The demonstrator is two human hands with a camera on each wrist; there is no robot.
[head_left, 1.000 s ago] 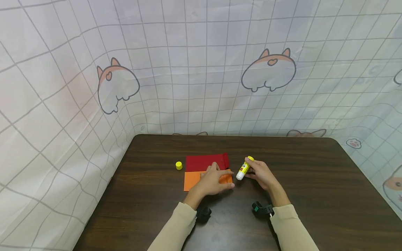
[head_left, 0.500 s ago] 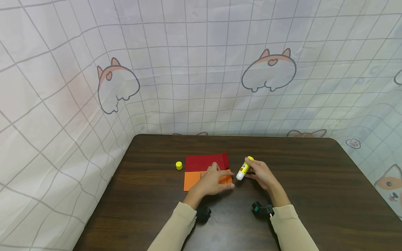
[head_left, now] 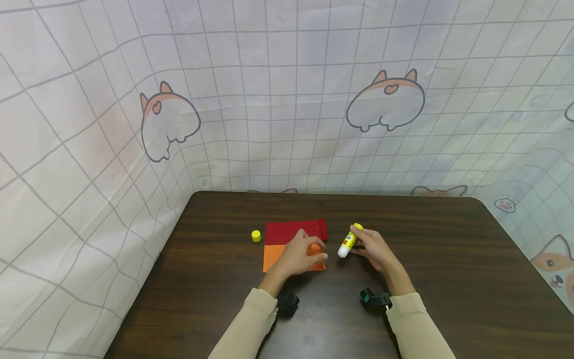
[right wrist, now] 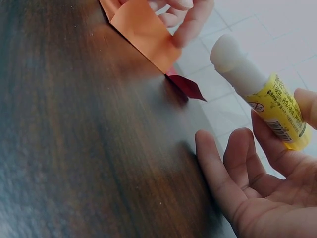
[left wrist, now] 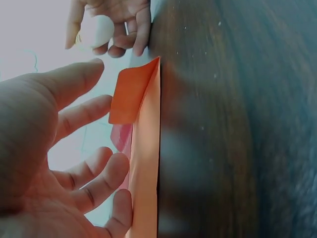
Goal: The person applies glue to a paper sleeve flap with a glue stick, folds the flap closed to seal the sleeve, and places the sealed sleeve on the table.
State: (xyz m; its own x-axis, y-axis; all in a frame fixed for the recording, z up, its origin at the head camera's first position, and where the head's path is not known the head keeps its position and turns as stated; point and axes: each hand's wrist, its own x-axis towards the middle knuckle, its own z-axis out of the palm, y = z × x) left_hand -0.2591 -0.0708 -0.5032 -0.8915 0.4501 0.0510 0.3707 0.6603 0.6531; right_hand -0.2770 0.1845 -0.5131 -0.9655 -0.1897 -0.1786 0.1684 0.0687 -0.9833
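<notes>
An orange paper envelope (head_left: pixel 272 257) lies on the table, with my left hand (head_left: pixel 296 255) over it. Its end flap (left wrist: pixel 132 91) stands up from the body in the left wrist view. My index fingertip is at the flap's edge, thumb apart, and the other fingers rest on or near the envelope. Just behind lies a red envelope (head_left: pixel 287 233), partly covered by the orange one. My right hand (head_left: pixel 375 248) pinches an uncapped glue stick (head_left: pixel 349 242), yellow with a white end, tilted above the table right of the envelopes. The white end (right wrist: pixel 233 64) points toward the orange envelope.
A yellow cap (head_left: pixel 256 236) stands on the table left of the envelopes. The dark wooden table (head_left: pixel 215 299) reaches back to a patterned cloth (head_left: pixel 278 109) hung behind and at both sides. Each wrist wears a black camera strap (head_left: pixel 375 299).
My left hand has drawn slightly left, its index finger curving in. The orange envelope's right-end flap has come up with it. The right hand and glue stick stay nearly still.
</notes>
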